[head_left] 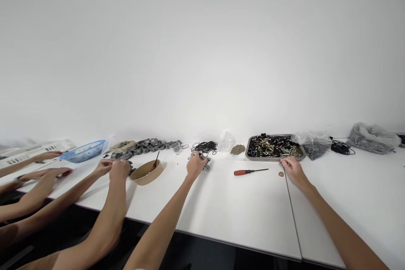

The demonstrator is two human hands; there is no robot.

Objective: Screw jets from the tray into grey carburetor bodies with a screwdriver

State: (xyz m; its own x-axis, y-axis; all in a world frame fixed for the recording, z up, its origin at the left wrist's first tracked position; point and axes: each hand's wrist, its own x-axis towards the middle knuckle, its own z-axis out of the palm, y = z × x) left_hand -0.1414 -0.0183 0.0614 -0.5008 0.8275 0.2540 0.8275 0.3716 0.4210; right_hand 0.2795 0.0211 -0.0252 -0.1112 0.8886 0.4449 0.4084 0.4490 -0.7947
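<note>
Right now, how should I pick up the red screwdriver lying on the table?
Take the screwdriver by its thick red handle, probably from above and the near side: it lies flat, thin dark shaft pointing right, and the tray sits beyond it.

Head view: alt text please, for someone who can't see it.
The person's left hand holds a grey part at a white table, while the right hand is at the near edge of a metal tray of small black and gold parts. A red-handled screwdriver lies between the hands; other people's hands are at left.
</note>
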